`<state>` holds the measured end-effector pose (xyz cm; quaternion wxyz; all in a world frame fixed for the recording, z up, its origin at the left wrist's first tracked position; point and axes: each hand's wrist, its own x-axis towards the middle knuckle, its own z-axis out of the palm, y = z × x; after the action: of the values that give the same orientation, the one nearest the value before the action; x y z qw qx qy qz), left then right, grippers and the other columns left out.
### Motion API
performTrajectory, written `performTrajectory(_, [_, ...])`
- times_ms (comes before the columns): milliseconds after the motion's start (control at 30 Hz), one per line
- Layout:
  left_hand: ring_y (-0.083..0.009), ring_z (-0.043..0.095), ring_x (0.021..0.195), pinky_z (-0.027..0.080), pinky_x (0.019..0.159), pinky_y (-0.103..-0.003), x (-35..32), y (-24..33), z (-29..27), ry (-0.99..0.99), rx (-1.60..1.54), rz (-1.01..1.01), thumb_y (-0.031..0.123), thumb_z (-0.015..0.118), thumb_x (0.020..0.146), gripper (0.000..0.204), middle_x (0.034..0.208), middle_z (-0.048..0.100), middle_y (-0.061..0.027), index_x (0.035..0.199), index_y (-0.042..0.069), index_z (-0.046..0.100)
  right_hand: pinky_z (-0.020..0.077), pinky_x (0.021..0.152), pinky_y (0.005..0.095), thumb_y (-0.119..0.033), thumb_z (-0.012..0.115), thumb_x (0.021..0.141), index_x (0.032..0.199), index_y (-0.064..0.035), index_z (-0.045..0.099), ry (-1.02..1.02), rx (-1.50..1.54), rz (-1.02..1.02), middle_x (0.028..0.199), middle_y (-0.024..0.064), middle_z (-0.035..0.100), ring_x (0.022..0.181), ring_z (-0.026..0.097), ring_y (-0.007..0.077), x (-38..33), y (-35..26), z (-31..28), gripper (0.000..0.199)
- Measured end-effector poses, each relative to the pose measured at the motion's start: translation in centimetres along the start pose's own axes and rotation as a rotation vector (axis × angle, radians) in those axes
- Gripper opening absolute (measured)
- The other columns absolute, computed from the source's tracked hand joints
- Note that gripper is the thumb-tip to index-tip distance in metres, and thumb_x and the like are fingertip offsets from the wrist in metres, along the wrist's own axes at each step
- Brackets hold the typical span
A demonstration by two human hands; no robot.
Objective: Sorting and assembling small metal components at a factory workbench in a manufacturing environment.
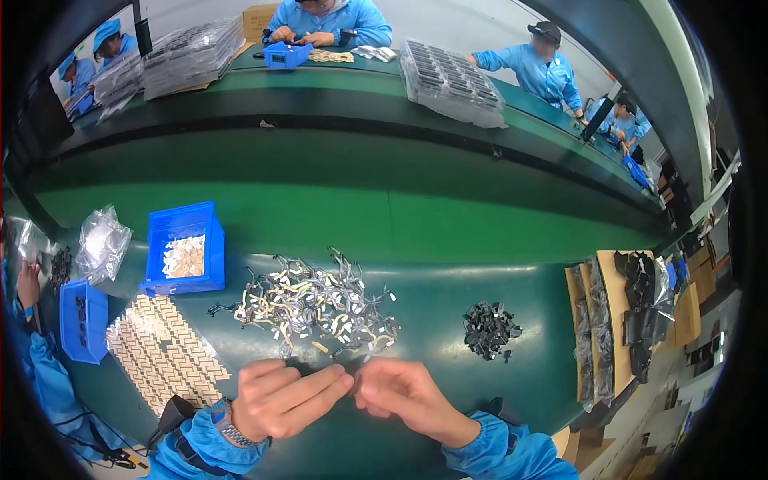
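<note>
My left hand [290, 400] and my right hand [412, 398] meet over the near middle of the green table, fingertips almost touching. Thumb and fingers are pinched together on both. Whatever lies between them is too small or too hidden to make out. Just beyond the hands spreads a tangled heap of small parts [320, 302] in white, beige and dark grey, some like short cables. To the right sits a pile of small black pieces [490, 330]. A sheet of beige stickers [164, 352] lies left of my left hand, with a gap in its pattern.
A blue bin [210, 264] with small white and beige pieces stands behind the sheet. Farther left are another blue bin [96, 324], a clear plastic bag [104, 244] and a neighbour's arm. Cardboard dividers [612, 320] with dark bagged parts stand right. People work beyond a green conveyor belt [376, 200].
</note>
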<state>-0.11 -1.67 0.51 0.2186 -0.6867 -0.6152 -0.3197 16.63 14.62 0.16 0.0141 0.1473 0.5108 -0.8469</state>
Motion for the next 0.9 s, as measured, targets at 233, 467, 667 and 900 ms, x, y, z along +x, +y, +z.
performTrajectory(233, [-0.0027,0.047,0.05,0.033,0.045,-0.02,-0.04,-0.06,-0.29,-0.008,0.012,0.017,0.007,0.073,0.067,0.035,0.1,0.077,0.0009,0.101,0.011,0.082,0.0431,0.064,0.0203,-0.019,0.07,0.1,0.107,-0.0028,0.064,-0.036,0.0,0.0,0.09,0.0003,0.066,0.08,0.058,0.0046,0.21,0.43,0.0,0.019])
performTrajectory(467, [-0.0029,0.047,0.05,0.033,0.045,-0.02,-0.25,-0.15,-0.17,0.004,0.01,0.022,0.009,0.072,0.067,0.035,0.1,0.077,0.0014,0.1,0.012,0.082,0.041,0.061,0.0201,-0.021,0.071,0.1,0.106,-0.004,0.065,-0.024,0.011,0.024,0.088,-0.0002,0.066,0.078,0.057,0.0034,0.24,0.45,-0.13,0.019])
performTrajectory(667, [-0.0032,0.047,0.05,0.034,0.044,-0.02,-0.25,-0.18,-0.26,-0.005,0.005,0.014,0.009,0.072,0.067,0.035,0.1,0.077,0.0018,0.1,0.012,0.082,0.0391,0.06,0.0201,-0.021,0.069,0.1,0.106,-0.0047,0.066,-0.015,0.02,0.031,0.087,-0.0005,0.065,0.074,0.053,0.0028,0.31,0.8,-0.32,0.018])
performTrajectory(900, [-0.0027,0.046,0.05,0.033,0.044,-0.02,-0.18,-0.24,-0.15,-0.001,0.008,0.025,0.01,0.073,0.067,0.034,0.1,0.077,0.0016,0.1,0.012,0.082,0.0409,0.061,0.0203,-0.021,0.068,0.101,0.107,-0.0039,0.066,-0.02,0.028,0.036,0.086,-0.001,0.065,0.074,0.054,0.0029,0.41,0.67,-0.31,0.018])
